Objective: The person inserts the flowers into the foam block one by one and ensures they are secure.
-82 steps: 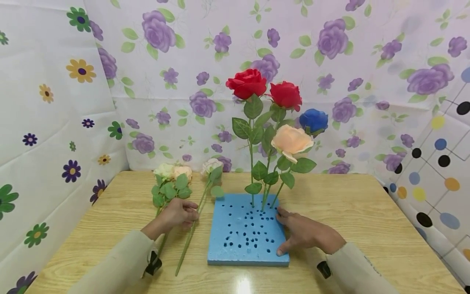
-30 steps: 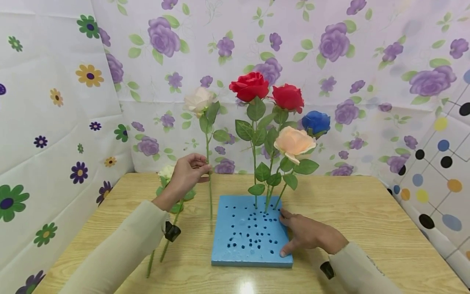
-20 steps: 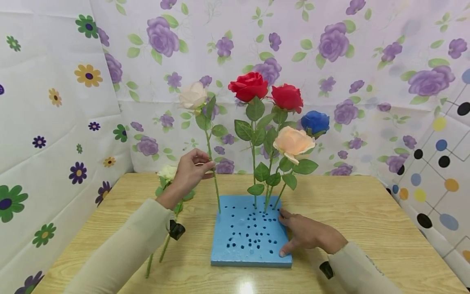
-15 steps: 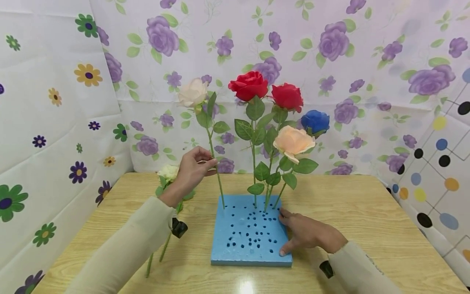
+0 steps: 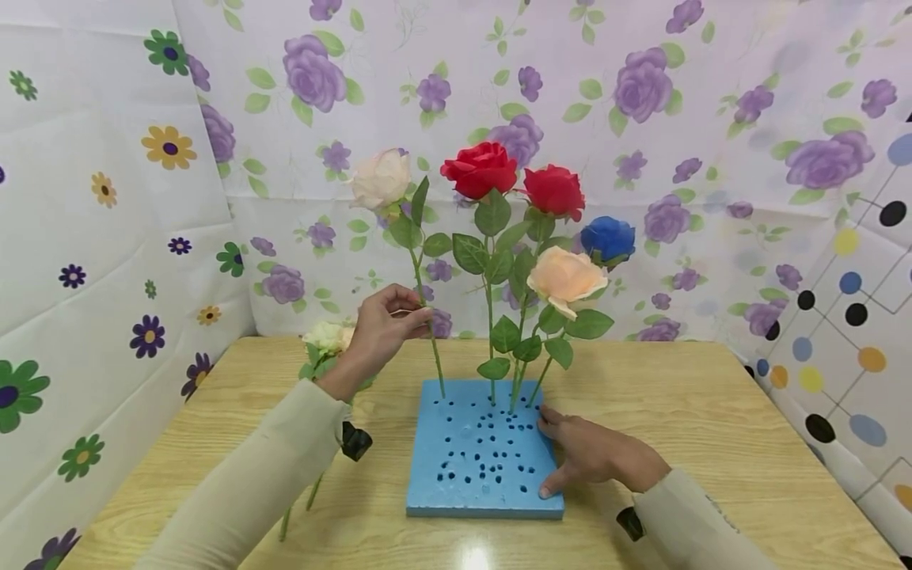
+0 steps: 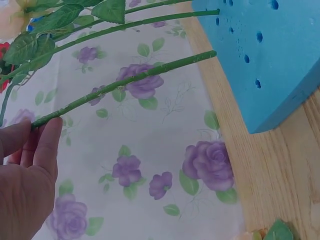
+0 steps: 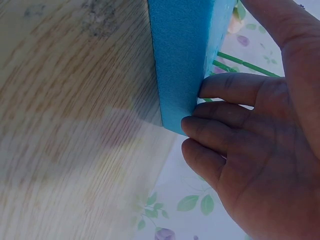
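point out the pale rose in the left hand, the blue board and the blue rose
pale rose [image 5: 381, 180]: head view, middle of the bloom
blue board [image 5: 470, 443]: head view, bare part of the top face
blue rose [image 5: 608, 237]: head view, middle of the petals

One board [image 5: 473, 439], blue, thick, pierced with many holes, lying flat; right hand [image 5: 594, 451] against its right edge. One rose [image 5: 382, 182], pale pinkish cream, green-leaved, stem pinched by left hand [image 5: 381, 326], bloom tilting left; foot at board's far left corner, seating not discernible from here.
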`<action>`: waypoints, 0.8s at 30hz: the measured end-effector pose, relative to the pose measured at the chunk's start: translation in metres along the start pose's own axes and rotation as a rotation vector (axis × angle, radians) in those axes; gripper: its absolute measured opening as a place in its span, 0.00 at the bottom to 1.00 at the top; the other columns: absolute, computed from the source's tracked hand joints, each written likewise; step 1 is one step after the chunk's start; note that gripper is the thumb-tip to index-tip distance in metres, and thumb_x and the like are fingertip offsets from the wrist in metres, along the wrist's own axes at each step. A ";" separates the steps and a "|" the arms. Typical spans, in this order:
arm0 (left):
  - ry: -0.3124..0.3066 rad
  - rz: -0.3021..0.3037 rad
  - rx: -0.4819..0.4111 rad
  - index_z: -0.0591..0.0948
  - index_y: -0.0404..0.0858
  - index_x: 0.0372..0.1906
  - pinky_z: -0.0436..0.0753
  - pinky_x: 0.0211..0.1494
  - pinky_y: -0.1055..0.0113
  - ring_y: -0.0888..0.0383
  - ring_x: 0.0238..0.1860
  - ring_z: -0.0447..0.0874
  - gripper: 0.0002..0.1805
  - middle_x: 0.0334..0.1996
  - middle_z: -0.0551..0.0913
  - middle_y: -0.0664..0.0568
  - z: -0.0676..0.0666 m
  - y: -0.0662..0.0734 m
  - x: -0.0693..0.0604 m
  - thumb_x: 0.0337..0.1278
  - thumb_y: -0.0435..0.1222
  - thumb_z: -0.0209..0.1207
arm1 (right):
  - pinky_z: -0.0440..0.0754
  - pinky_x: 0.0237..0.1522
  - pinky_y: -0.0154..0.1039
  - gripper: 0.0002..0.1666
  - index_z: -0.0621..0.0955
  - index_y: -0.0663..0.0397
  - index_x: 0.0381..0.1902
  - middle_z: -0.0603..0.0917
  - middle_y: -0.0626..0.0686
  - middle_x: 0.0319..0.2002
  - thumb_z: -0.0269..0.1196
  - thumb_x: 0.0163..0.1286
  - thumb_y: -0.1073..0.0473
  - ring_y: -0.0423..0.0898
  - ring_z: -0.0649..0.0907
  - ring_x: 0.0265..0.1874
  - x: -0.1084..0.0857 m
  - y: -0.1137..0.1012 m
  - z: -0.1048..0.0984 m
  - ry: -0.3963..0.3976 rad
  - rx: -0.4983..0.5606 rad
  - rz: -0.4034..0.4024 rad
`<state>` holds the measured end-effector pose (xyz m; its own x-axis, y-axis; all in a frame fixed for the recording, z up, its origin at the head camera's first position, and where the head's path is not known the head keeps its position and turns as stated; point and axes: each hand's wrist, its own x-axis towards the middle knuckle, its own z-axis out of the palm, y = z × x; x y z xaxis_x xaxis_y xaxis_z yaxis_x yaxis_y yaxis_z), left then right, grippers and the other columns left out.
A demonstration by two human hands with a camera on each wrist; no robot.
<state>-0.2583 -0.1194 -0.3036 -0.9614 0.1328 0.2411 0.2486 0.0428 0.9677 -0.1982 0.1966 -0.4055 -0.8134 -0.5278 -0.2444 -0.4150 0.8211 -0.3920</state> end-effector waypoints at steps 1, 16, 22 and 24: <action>-0.003 0.006 0.005 0.75 0.29 0.46 0.88 0.48 0.60 0.58 0.38 0.86 0.09 0.38 0.79 0.47 0.000 0.000 0.000 0.65 0.27 0.62 | 0.65 0.70 0.57 0.64 0.64 0.70 0.72 0.53 0.68 0.76 0.76 0.50 0.35 0.66 0.60 0.72 0.000 0.000 0.000 -0.001 0.000 0.000; 0.016 0.015 -0.045 0.74 0.28 0.46 0.85 0.51 0.50 0.58 0.36 0.86 0.10 0.36 0.79 0.47 0.012 -0.012 0.002 0.64 0.24 0.62 | 0.65 0.70 0.58 0.64 0.64 0.69 0.72 0.53 0.67 0.76 0.76 0.50 0.35 0.66 0.60 0.73 0.001 0.003 0.003 0.002 0.013 0.006; 0.028 0.004 -0.099 0.76 0.28 0.46 0.86 0.51 0.56 0.59 0.38 0.86 0.09 0.37 0.80 0.48 0.017 -0.019 0.004 0.63 0.23 0.61 | 0.65 0.70 0.58 0.64 0.64 0.69 0.73 0.53 0.67 0.76 0.76 0.50 0.35 0.65 0.60 0.72 0.001 0.003 0.003 0.004 0.009 0.006; 0.026 -0.004 -0.111 0.75 0.28 0.46 0.86 0.51 0.57 0.58 0.39 0.86 0.09 0.37 0.80 0.48 0.019 -0.022 0.004 0.63 0.23 0.62 | 0.65 0.70 0.57 0.64 0.64 0.69 0.73 0.53 0.67 0.76 0.76 0.50 0.35 0.65 0.60 0.73 0.001 0.003 0.002 0.005 0.007 0.005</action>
<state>-0.2653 -0.1007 -0.3249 -0.9656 0.1066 0.2373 0.2312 -0.0666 0.9706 -0.1996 0.1980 -0.4089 -0.8173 -0.5230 -0.2419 -0.4084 0.8219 -0.3972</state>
